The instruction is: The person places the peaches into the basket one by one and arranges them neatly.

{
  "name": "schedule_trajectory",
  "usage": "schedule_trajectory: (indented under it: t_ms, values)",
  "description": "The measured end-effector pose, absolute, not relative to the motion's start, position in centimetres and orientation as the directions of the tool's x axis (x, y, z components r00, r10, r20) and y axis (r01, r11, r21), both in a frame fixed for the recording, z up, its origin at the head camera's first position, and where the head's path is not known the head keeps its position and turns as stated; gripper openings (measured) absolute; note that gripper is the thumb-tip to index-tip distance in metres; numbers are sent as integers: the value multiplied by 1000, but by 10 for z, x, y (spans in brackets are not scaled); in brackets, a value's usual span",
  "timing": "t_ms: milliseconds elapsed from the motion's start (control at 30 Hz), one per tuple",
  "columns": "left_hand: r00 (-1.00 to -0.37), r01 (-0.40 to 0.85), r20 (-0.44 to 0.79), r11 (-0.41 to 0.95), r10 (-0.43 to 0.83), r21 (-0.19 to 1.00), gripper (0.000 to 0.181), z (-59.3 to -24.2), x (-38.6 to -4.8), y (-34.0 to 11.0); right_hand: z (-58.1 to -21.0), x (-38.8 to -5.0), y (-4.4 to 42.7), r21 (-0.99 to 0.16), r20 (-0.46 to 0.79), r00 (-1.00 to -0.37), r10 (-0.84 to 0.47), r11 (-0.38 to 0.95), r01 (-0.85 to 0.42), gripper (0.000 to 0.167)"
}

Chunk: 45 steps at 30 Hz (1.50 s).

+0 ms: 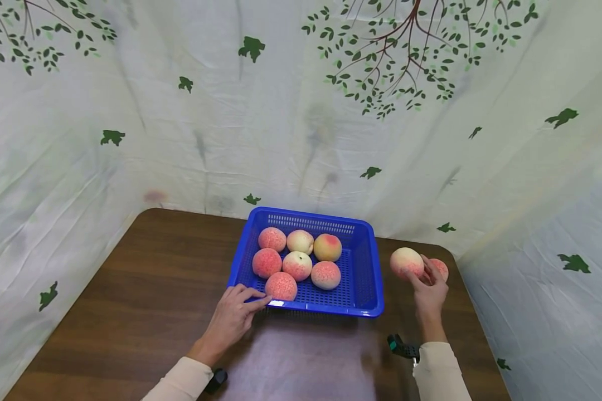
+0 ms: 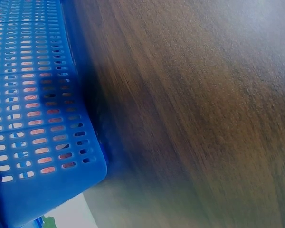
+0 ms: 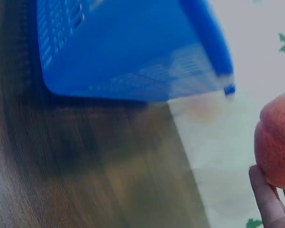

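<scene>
A blue plastic basket (image 1: 363,267) stands on the table, with several peaches (image 1: 326,275) grouped at its left and middle. My left hand (image 1: 233,314) holds the basket's rim at the near left corner, beside the nearest peach (image 1: 281,286); the left wrist view shows the basket's slotted side (image 2: 38,118) but not that hand. To the right of the basket, my right hand (image 1: 430,292) grips a cream-and-pink peach (image 1: 405,260) between thumb and fingers. Another pink peach (image 1: 440,268) is partly hidden behind that hand. In the right wrist view, fingers (image 3: 263,192) touch a peach (image 3: 278,142).
A brown wood-grain table (image 1: 145,289) lies under everything. Behind it and at both sides hangs a pale cloth (image 1: 281,139) printed with leaves and branches. A dark wrist device (image 1: 403,346) sits by the right forearm, and another (image 1: 217,380) by the left.
</scene>
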<state>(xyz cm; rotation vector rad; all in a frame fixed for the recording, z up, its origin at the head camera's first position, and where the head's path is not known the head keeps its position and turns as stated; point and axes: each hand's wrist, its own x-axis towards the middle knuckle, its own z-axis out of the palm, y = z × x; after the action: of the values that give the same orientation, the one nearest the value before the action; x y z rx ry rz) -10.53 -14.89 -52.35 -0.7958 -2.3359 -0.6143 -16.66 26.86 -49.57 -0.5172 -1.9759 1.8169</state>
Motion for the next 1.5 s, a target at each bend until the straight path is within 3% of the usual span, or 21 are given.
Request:
schedule_trajectory:
  t_ms: [400, 800, 1233, 1500]
  values:
    - [-645, 661, 658, 715, 388, 227, 37, -526, -106, -149, -484, -151, 238, -983, 182, -909, 376, 56, -173, 54]
    - [-633, 668, 673, 710, 384, 223, 39, -527, -106, -151, -484, -144, 196, -971, 234, -955, 181, 97, -220, 58]
    - [-624, 678, 677, 702, 391, 219, 39, -526, -109, -150, -457, -140, 159, -964, 143, -987, -75, 214, -156, 51]
    - [-622, 675, 679, 707, 391, 211, 38, -526, -108, -149, -454, -149, 147, -943, 56, -964, -262, 303, -137, 49]
